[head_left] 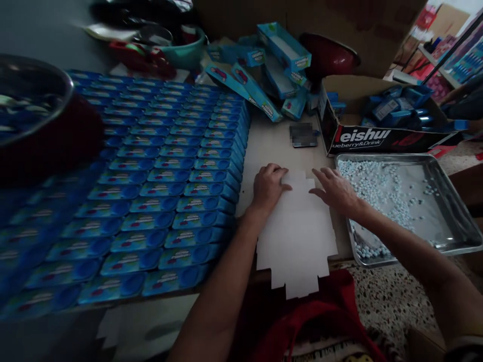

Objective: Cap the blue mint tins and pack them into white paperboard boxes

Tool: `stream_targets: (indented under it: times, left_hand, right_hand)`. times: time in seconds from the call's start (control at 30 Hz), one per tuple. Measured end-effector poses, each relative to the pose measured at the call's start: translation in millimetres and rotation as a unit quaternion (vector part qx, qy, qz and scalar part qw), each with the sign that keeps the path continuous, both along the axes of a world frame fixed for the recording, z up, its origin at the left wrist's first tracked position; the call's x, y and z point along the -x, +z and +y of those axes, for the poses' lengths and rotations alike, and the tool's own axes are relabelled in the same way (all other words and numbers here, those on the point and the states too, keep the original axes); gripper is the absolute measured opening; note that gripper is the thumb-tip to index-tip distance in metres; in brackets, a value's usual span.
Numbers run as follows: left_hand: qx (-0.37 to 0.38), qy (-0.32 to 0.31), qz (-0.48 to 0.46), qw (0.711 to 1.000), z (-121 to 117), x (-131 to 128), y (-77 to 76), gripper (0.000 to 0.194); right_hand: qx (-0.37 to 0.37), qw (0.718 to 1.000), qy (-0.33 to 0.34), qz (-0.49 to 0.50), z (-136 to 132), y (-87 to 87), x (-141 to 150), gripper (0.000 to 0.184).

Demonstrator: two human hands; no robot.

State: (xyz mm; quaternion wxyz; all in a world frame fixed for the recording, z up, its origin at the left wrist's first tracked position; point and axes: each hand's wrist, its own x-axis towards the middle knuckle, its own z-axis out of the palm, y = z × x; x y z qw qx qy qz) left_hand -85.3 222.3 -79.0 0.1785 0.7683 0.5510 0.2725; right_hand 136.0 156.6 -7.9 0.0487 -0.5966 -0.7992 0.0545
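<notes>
A flat white cardboard box blank [296,236] with notched flaps lies in front of me, its near end reaching past the table edge. My left hand [269,188] rests at its far left corner, thumb and fingers apart, fingertips touching the blank. Across from it, my right hand [334,191] is at the far right flap with fingers stretched and thumb spread. Whether either hand pinches a flap cannot be made out. Just beyond the blank lies a dark, blurred-out flat object [304,136].
Rows of small blue packs [162,188] cover the left side. A metal tray [445,216] of pale blue pellets stands right, below an open carton [381,143] of blue packs. Blue display boxes [283,45] pile up behind. A large bowl [49,125] is at far left.
</notes>
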Motion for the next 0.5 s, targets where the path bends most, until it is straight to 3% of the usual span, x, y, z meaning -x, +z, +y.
stream_targets:
  times: [0.07, 0.13, 0.2, 0.3, 0.37, 0.4, 0.43, 0.5]
  left_hand:
    - [0.005, 0.040, -0.069, 0.997, -4, -1, 10.9, 0.015]
    - [0.000, 0.051, -0.136, 0.989, -8, 2, 28.3, 0.008]
    - [-0.027, 0.035, -0.192, 0.980, -11, 10, 50.0, 0.013]
    - [-0.012, 0.027, -0.301, 0.953, -23, 24, 75.8, 0.037]
    - [0.080, 0.061, -0.418, 0.903, -39, 30, 78.4, 0.060]
    - [0.146, 0.083, -0.479, 0.862, -49, 31, 74.7, 0.065]
    - [0.213, 0.103, -0.533, 0.813, -60, 31, 68.4, 0.065]
    - [0.331, 0.121, -0.593, 0.724, -83, 27, 52.6, 0.061]
  right_hand:
    - [-0.010, 0.993, -0.053, 0.101, -9, -9.2, -11, 0.076]
    - [0.025, 0.957, -0.125, 0.261, -15, -11.8, -17, 0.086]
    - [0.098, 0.890, -0.176, 0.410, -21, -9.8, -19, 0.074]
    - [0.208, 0.755, -0.196, 0.591, -35, -3.4, -20, 0.053]
    - [0.234, 0.652, -0.220, 0.686, -46, -1.2, -20, 0.051]
    - [0.238, 0.608, -0.235, 0.720, -52, -1.4, -20, 0.053]
    - [0.237, 0.582, -0.246, 0.738, -57, -2.6, -20, 0.056]
    - [0.234, 0.560, -0.258, 0.752, -66, -6.9, -19, 0.064]
